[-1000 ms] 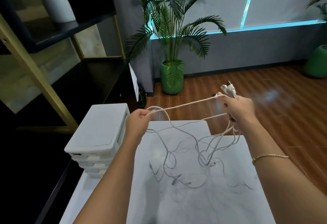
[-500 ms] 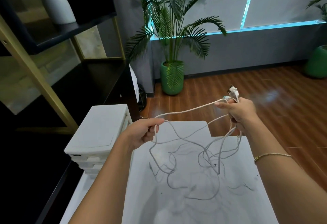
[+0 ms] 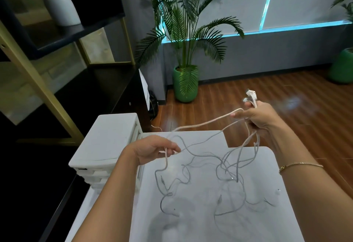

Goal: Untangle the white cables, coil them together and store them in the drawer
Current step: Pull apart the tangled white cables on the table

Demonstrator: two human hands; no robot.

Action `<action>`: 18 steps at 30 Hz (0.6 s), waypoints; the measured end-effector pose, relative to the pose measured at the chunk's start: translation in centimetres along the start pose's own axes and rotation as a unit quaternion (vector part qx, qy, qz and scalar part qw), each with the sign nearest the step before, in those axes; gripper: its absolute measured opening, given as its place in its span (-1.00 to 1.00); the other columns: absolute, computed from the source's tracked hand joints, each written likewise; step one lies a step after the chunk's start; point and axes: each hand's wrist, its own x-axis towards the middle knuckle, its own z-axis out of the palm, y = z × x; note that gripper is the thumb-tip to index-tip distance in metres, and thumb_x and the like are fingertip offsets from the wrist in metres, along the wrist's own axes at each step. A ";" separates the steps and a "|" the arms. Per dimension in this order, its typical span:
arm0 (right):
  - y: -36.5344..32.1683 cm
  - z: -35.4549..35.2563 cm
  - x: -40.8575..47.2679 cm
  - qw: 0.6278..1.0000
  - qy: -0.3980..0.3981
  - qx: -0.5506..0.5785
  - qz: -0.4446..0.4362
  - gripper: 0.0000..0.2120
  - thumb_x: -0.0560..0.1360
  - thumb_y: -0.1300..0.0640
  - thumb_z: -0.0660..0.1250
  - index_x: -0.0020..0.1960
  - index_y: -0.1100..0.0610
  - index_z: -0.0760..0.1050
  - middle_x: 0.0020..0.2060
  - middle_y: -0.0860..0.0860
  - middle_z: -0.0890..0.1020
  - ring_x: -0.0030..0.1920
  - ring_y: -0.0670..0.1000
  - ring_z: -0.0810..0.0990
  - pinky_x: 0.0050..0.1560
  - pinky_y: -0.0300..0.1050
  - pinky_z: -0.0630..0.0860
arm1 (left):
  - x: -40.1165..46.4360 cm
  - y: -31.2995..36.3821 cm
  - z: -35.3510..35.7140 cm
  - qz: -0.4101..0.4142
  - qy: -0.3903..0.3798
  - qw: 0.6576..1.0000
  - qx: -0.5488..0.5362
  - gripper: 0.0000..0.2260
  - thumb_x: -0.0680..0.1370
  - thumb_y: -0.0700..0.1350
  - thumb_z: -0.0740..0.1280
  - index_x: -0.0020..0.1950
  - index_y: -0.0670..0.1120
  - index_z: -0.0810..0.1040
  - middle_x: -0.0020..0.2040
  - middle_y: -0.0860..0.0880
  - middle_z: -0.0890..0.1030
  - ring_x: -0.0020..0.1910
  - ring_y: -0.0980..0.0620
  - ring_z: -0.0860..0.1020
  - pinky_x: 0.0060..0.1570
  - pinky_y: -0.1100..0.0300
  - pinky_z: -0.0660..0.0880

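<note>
Several thin white cables (image 3: 202, 123) hang tangled between my hands above a white table (image 3: 286, 213). My right hand (image 3: 261, 119) grips a bunch of them, with white plug ends (image 3: 251, 96) sticking up above its fingers. My left hand (image 3: 154, 150) is lower and to the left, pinching one cable that loops down from its fingers. Loose strands dangle over the tabletop and cast shadows on it. The white drawer unit (image 3: 108, 142) stands at the table's left side, just behind my left hand; its drawers look closed.
A dark shelf with gold frame (image 3: 38, 81) and a white vase (image 3: 61, 5) stands to the left. A potted palm in a green pot (image 3: 185, 83) is on the wooden floor beyond the table. Another green pot (image 3: 342, 68) sits at the far right.
My left hand has dropped lower toward the table and slid along its cable. The stretched cable has gone slack, and the hanging loops have sunk lower. My right hand has drifted slightly right.
</note>
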 end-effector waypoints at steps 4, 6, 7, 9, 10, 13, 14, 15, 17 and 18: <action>-1.3 0.0 -0.3 0.997 -0.068 -0.011 -0.017 -0.58 0.31 0.46 0.44 0.02 0.11 0.41 -0.42 0.00 0.38 -0.54 -0.11 0.39 -0.49 -0.27 0.37 | 0.6 -0.7 -0.5 -0.114 0.064 0.986 0.101 -0.88 0.53 -0.21 0.33 -0.13 -0.19 0.65 -0.07 -0.09 0.66 -0.08 0.02 0.59 -0.09 0.21 0.59; -1.6 -0.1 -0.2 0.996 -0.091 0.004 -0.018 -0.58 0.33 0.50 0.39 0.06 0.15 0.43 -0.54 -0.04 0.35 -0.60 -0.13 0.35 -0.49 -0.27 0.35 | 0.8 -0.9 -0.4 -0.143 0.095 0.978 0.118 -0.91 0.53 -0.20 0.33 -0.05 -0.20 0.60 0.03 -0.13 0.63 -0.13 0.01 0.61 -0.23 0.24 0.60; -1.7 -0.1 -0.2 0.995 -0.100 0.007 -0.020 -0.58 0.33 0.51 0.37 0.08 0.16 0.43 -0.57 -0.06 0.33 -0.60 -0.13 0.33 -0.51 -0.27 0.32 | 1.0 -1.0 -0.3 -0.148 0.111 0.974 0.126 -0.91 0.53 -0.21 0.32 -0.01 -0.19 0.59 0.07 -0.16 0.62 -0.20 0.02 0.60 -0.30 0.27 0.58; -2.0 -0.3 -0.2 0.993 -0.112 0.015 -0.024 -0.59 0.34 0.50 0.36 0.08 0.15 0.44 -0.57 -0.05 0.33 -0.58 -0.11 0.30 -0.55 -0.26 0.27 | 1.2 -1.3 -0.4 -0.146 0.141 0.971 0.128 -0.82 0.54 -0.28 0.29 0.11 -0.16 0.56 0.07 -0.18 0.62 -0.36 0.09 0.52 -0.44 0.33 0.49; -2.2 -0.3 -0.3 0.993 -0.112 0.023 -0.024 -0.60 0.34 0.48 0.38 0.06 0.14 0.45 -0.53 -0.03 0.35 -0.58 -0.11 0.29 -0.57 -0.27 0.27 | 1.2 -1.5 -0.5 -0.147 0.158 0.968 0.125 -0.75 0.53 -0.31 0.28 0.20 -0.14 0.52 0.01 -0.16 0.62 -0.39 0.11 0.46 -0.49 0.35 0.43; -2.7 -0.2 -0.4 0.996 -0.077 0.035 -0.026 -0.72 0.37 0.32 0.45 0.02 0.11 0.48 -0.42 0.01 0.38 -0.54 -0.10 0.28 -0.56 -0.29 0.30 | 1.3 -2.6 -1.2 -0.175 0.195 0.953 0.155 -0.57 0.53 -0.31 0.28 0.38 -0.10 0.35 -0.10 -0.09 0.57 -0.37 0.10 0.42 -0.51 0.33 0.40; -2.9 -0.1 -0.5 0.998 -0.057 0.025 -0.032 -0.78 0.40 0.23 0.45 0.00 0.10 0.50 -0.41 0.01 0.39 -0.52 -0.10 0.29 -0.55 -0.29 0.32 | 1.3 -2.7 -1.2 -0.193 0.194 0.946 0.175 -0.56 0.54 -0.30 0.26 0.41 -0.12 0.31 -0.05 -0.10 0.57 -0.32 0.08 0.45 -0.44 0.31 0.46; -3.2 0.0 -0.6 0.998 -0.041 0.008 -0.042 -0.85 0.44 0.14 0.44 -0.04 0.10 0.51 -0.41 0.00 0.38 -0.50 -0.09 0.29 -0.52 -0.27 0.33 | 1.3 -2.8 -1.0 -0.212 0.188 0.938 0.202 -0.57 0.55 -0.28 0.23 0.41 -0.15 0.30 0.03 -0.13 0.55 -0.25 0.05 0.49 -0.31 0.26 0.55; -3.6 0.2 -0.6 0.996 -0.023 -0.036 -0.075 -0.83 0.51 0.02 0.34 -0.18 0.10 0.47 -0.42 0.01 0.35 -0.48 -0.07 0.28 -0.46 -0.21 0.31 | 1.3 -2.7 -0.6 -0.244 0.167 0.910 0.293 -0.57 0.55 -0.23 0.22 0.42 -0.18 0.28 0.19 -0.18 0.48 -0.01 -0.05 0.52 0.02 0.11 0.56; -3.8 0.4 -0.7 0.994 -0.022 -0.055 -0.090 -0.76 0.55 0.00 0.29 -0.23 0.10 0.44 -0.43 0.02 0.33 -0.49 -0.06 0.27 -0.46 -0.20 0.30 | 1.4 -2.4 -0.4 -0.246 0.162 0.893 0.341 -0.55 0.55 -0.20 0.23 0.44 -0.17 0.26 0.27 -0.18 0.43 0.13 -0.09 0.48 0.13 0.08 0.50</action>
